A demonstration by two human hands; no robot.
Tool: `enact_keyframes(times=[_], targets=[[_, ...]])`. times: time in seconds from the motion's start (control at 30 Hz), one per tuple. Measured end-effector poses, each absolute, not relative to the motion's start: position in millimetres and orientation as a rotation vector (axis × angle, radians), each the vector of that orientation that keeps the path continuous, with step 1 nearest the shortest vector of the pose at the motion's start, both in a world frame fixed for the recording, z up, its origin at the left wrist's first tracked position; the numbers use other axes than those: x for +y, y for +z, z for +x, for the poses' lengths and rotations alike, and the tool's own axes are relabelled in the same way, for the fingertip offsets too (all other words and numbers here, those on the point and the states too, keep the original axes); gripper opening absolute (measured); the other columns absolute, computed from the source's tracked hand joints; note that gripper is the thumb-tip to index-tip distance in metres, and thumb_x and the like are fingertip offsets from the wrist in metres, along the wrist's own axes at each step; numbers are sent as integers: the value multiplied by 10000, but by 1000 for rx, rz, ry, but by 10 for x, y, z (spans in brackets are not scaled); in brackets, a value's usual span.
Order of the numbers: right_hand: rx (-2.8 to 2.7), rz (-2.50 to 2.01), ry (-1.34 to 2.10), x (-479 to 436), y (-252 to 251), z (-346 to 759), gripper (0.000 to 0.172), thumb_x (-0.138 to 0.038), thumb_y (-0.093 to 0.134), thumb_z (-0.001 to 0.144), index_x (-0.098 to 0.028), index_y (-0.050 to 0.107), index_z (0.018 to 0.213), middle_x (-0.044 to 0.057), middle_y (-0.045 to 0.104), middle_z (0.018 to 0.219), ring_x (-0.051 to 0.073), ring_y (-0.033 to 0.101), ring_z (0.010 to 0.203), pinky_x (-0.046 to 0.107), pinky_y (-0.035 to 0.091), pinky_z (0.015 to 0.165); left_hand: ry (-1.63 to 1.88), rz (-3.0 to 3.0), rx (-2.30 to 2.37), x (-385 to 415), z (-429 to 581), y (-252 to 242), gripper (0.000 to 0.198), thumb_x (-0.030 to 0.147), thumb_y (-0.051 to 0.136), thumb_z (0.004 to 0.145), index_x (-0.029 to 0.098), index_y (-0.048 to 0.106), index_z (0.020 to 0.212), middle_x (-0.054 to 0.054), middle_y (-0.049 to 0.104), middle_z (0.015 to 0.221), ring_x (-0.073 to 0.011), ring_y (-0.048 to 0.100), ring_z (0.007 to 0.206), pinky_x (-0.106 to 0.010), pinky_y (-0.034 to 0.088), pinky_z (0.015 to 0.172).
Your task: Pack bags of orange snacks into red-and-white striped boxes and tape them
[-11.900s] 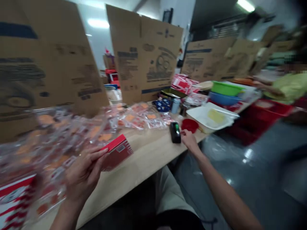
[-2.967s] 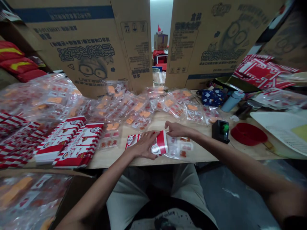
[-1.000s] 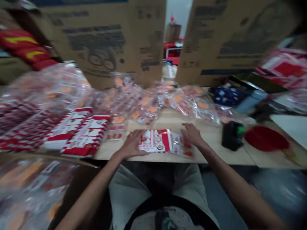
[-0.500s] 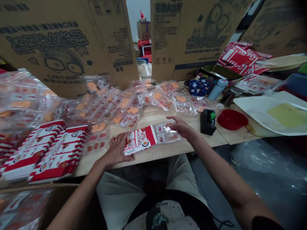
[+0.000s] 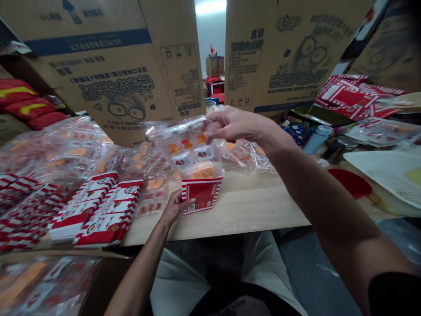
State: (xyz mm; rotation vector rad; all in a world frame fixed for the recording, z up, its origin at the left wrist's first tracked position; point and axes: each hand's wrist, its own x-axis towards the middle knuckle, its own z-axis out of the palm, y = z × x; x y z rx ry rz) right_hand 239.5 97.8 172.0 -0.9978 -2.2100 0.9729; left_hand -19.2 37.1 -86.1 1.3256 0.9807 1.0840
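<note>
My left hand [image 5: 175, 208] grips a red carton [image 5: 203, 193] with striped edges by its lower left side, the thumb across the front. The carton stands upright, slightly tilted, above the table near its front edge. Over it, my right hand [image 5: 232, 123] pinches the top right corner of a clear sweets packet [image 5: 188, 148]. Small orange and red pieces and printed sachets show through the plastic. The packet's lower part, with a large orange piece, is at the carton's mouth; how deep it reaches inside is hidden.
Flat striped cartons [image 5: 110, 210] lie stacked at the left, with heaped sweets packets [image 5: 77, 151] behind. More packets fill an open box [image 5: 36, 281] at lower left. At the right are a red dish [image 5: 350, 182], a white basket [image 5: 381, 169] and a blue bottle [image 5: 317, 139]. Large cardboard boxes [image 5: 174, 26] stand behind.
The carton, lying flat before with the packet at its right end, is now upright with its red side toward me. My right hand has moved up and left, holding the packet above it.
</note>
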Motion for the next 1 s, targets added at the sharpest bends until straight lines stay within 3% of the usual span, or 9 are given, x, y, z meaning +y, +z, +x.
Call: enact_keyframes(times=[0.03,0.17,0.33,0.43,0.6,0.7,0.8,0.93,1.0], targets=[[-2278,-1065,911,982,1697,2309,64,-120,641,839,-176,651,869,-20,558,635,89,425,489,227,322,450,1097,1311,974,378,-196,-851,477,383,915,625,136,679,958,-30,716,792,-170,646,683,-258,530,638],[-2388,-1153,618,872,1506,1978,218,-131,542,908,-170,574,696,0,539,629,116,475,582,255,365,561,1525,1279,951,399,-172,-543,572,393,900,678,196,621,1137,-66,730,1060,-202,700,922,-286,576,800],[-2379,-945,398,700,1282,1831,120,-77,512,858,-168,577,815,7,582,747,130,482,692,268,357,646,2029,1328,1026,512,-172,-86,419,406,850,756,195,625,1040,-37,706,1000,-162,683,884,-267,562,803],[-2452,-804,470,731,1151,1878,154,-50,527,797,-175,548,884,7,590,814,129,460,702,266,340,637,2053,1437,1191,550,-239,-87,354,432,835,765,175,622,882,2,661,803,-126,628,728,-228,523,689],[-2303,-890,625,912,852,1914,164,-74,544,750,-203,443,732,-21,493,705,127,431,655,269,318,596,2023,1658,1346,501,-329,-127,395,435,783,807,193,492,692,61,470,591,-87,430,531,-209,382,511],[-2096,-842,903,925,689,1938,95,-167,564,792,-196,498,854,3,552,809,143,513,718,269,403,621,2092,1674,1343,486,-355,-84,339,409,758,828,196,502,768,53,498,665,-94,463,587,-217,411,563],[-2023,-844,930,806,563,1987,290,-179,580,783,-197,505,1063,46,593,994,160,557,811,293,468,697,2116,1648,1327,479,-358,-72,270,394,721,867,194,541,883,18,580,788,-118,554,702,-240,477,682],[-2128,-826,855,613,392,1981,326,-165,570,772,-199,482,1084,69,616,1020,187,586,861,314,470,752,2139,1632,1278,462,-359,-99,285,414,691,895,193,555,1014,-36,643,936,-160,629,855,-288,521,815],[-2152,-845,809,585,302,1944,301,-176,573,768,-202,481,1054,54,623,966,187,581,820,304,445,722,2143,1630,1276,457,-394,-93,302,425,701,886,192,554,1010,-29,639,917,-156,629,832,-286,526,803]])
